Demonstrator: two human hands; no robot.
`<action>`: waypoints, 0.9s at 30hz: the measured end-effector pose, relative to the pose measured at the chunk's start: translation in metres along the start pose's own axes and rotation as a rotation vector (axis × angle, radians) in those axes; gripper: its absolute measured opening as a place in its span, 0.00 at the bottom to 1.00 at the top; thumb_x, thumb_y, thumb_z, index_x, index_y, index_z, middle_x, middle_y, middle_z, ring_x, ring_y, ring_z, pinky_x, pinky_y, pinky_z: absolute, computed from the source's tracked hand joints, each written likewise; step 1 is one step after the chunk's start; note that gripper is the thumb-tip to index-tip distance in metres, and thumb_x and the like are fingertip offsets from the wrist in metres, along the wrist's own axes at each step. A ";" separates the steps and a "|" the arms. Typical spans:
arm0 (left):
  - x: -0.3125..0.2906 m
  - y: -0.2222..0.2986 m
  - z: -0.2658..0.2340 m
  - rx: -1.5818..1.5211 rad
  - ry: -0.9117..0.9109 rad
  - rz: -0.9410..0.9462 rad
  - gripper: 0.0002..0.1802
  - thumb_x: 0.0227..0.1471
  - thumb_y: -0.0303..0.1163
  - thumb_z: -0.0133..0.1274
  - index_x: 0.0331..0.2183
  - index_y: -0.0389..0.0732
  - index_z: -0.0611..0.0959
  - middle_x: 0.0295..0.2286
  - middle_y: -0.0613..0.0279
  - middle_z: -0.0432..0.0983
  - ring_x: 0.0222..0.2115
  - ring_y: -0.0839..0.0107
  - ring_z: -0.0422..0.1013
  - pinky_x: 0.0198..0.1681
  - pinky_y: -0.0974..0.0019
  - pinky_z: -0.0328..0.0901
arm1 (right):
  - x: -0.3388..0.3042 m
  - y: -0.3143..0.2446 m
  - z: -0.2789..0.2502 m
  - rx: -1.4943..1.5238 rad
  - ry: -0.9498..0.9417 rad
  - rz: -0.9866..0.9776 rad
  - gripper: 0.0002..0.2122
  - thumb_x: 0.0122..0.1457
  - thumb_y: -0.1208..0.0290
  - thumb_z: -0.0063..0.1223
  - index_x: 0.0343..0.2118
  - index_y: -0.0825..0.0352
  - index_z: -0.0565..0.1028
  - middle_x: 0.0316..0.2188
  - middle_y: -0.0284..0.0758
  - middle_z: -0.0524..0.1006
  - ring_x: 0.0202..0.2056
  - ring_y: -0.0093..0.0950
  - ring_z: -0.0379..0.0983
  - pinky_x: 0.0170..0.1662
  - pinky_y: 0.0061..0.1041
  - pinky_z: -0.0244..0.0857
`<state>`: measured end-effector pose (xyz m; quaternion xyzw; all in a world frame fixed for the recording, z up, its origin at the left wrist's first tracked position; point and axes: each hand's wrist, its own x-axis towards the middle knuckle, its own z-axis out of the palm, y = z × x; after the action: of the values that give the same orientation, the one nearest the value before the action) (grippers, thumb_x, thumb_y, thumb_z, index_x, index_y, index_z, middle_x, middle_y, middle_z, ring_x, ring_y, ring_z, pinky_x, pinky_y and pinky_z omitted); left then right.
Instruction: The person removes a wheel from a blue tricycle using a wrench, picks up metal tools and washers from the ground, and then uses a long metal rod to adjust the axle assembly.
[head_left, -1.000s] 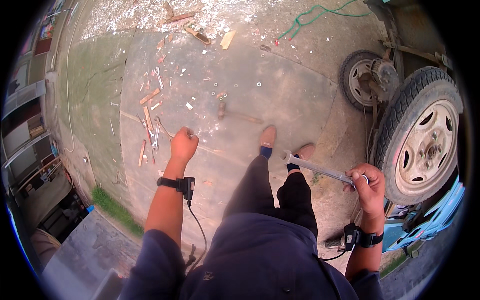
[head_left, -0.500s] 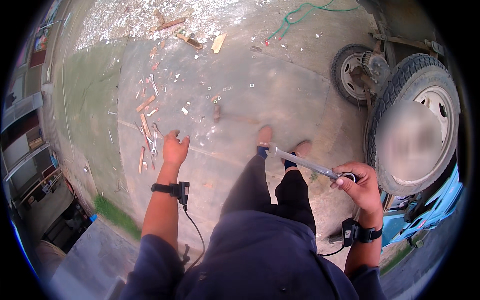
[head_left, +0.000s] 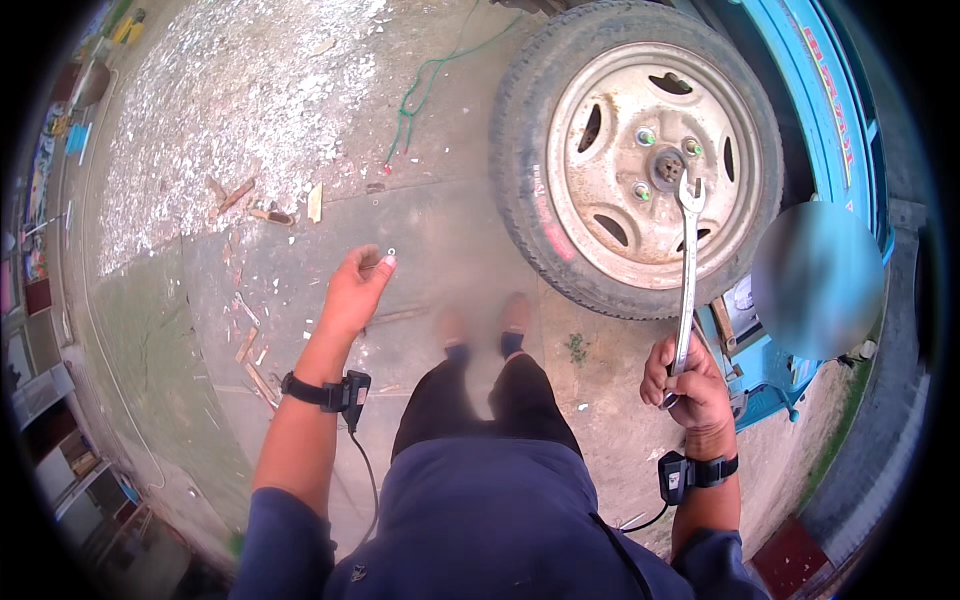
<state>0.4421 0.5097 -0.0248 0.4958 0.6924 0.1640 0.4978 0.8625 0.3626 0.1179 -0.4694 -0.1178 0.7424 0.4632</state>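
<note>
My right hand [head_left: 690, 385] is closed around the ring end of a long silver combination wrench [head_left: 686, 280]. Its open jaw points up in front of a vehicle wheel [head_left: 600, 240] with a rusty cream rim, close to the hub [head_left: 668, 168]. Whether the jaw touches the wheel I cannot tell. Several studs [head_left: 645, 136] ring the hub, partly hidden by the wrench. My left hand [head_left: 355, 295] hangs over the ground, fingers loosely bent and thumb apart, apparently holding nothing. A small metal ring [head_left: 391, 252] shows just beyond its thumb, seemingly on the ground.
Light blue vehicle bodywork [head_left: 815, 90] stands behind the wheel at the right. On the ground at left lie wood pieces [head_left: 262, 380] and a wrench [head_left: 246, 308]. White debris [head_left: 230, 100] covers the far left, and a green cord [head_left: 410, 100] lies at the far side.
The view has swung right and nearer to the wheel. The wrench has turned from pointing left to pointing up before the hub. My left hand has bent its fingers and left the scattered tools.
</note>
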 end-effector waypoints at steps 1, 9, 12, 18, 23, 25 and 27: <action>0.009 0.021 0.016 -0.044 -0.037 0.045 0.37 0.56 0.51 0.57 0.55 0.29 0.71 0.48 0.44 0.75 0.49 0.58 0.73 0.53 0.60 0.67 | -0.004 -0.003 -0.011 0.075 0.060 -0.063 0.11 0.51 0.81 0.53 0.38 0.65 0.69 0.23 0.34 0.70 0.22 0.26 0.69 0.27 0.26 0.63; 0.043 0.158 0.089 -0.495 -0.188 0.078 0.42 0.59 0.60 0.50 0.61 0.36 0.65 0.53 0.53 0.69 0.54 0.62 0.66 0.55 0.57 0.61 | 0.003 -0.027 -0.094 -0.609 0.744 -0.547 0.12 0.62 0.70 0.56 0.46 0.67 0.73 0.20 0.24 0.69 0.19 0.12 0.62 0.22 0.13 0.53; 0.053 0.168 0.099 -0.537 -0.193 0.070 0.43 0.58 0.59 0.51 0.61 0.37 0.64 0.54 0.54 0.69 0.52 0.62 0.66 0.55 0.58 0.61 | 0.040 -0.035 -0.134 -0.682 0.867 -0.781 0.16 0.62 0.69 0.56 0.51 0.68 0.73 0.28 0.27 0.72 0.29 0.15 0.68 0.33 0.14 0.61; 0.063 0.173 0.114 -0.655 -0.217 0.139 0.45 0.55 0.53 0.59 0.62 0.35 0.62 0.55 0.51 0.67 0.54 0.62 0.65 0.58 0.59 0.61 | 0.078 -0.057 -0.150 -0.538 0.898 -0.848 0.24 0.63 0.69 0.55 0.60 0.71 0.67 0.51 0.36 0.73 0.52 0.24 0.67 0.59 0.24 0.56; 0.065 0.178 0.124 -0.759 -0.234 0.109 0.39 0.57 0.50 0.56 0.60 0.34 0.65 0.55 0.55 0.69 0.54 0.64 0.67 0.59 0.59 0.61 | 0.083 -0.060 -0.174 -0.152 0.684 -0.682 0.26 0.62 0.71 0.54 0.63 0.71 0.64 0.55 0.35 0.72 0.53 0.25 0.67 0.58 0.24 0.58; 0.062 0.179 0.129 -0.768 -0.200 0.134 0.39 0.57 0.50 0.56 0.59 0.34 0.66 0.54 0.54 0.70 0.54 0.64 0.67 0.58 0.59 0.62 | 0.083 -0.063 -0.175 -0.074 0.573 -0.675 0.27 0.62 0.72 0.54 0.64 0.70 0.63 0.54 0.34 0.73 0.53 0.25 0.68 0.58 0.25 0.60; 0.061 0.178 0.131 -0.776 -0.172 0.154 0.38 0.57 0.50 0.57 0.59 0.34 0.66 0.54 0.54 0.70 0.53 0.64 0.68 0.58 0.59 0.63 | 0.083 -0.065 -0.173 -0.079 0.585 -0.671 0.27 0.63 0.71 0.54 0.64 0.70 0.62 0.54 0.34 0.73 0.52 0.25 0.69 0.57 0.25 0.61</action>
<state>0.6463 0.6074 0.0129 0.3335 0.4957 0.4079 0.6904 1.0289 0.4194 0.0171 -0.6130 -0.1559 0.3821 0.6738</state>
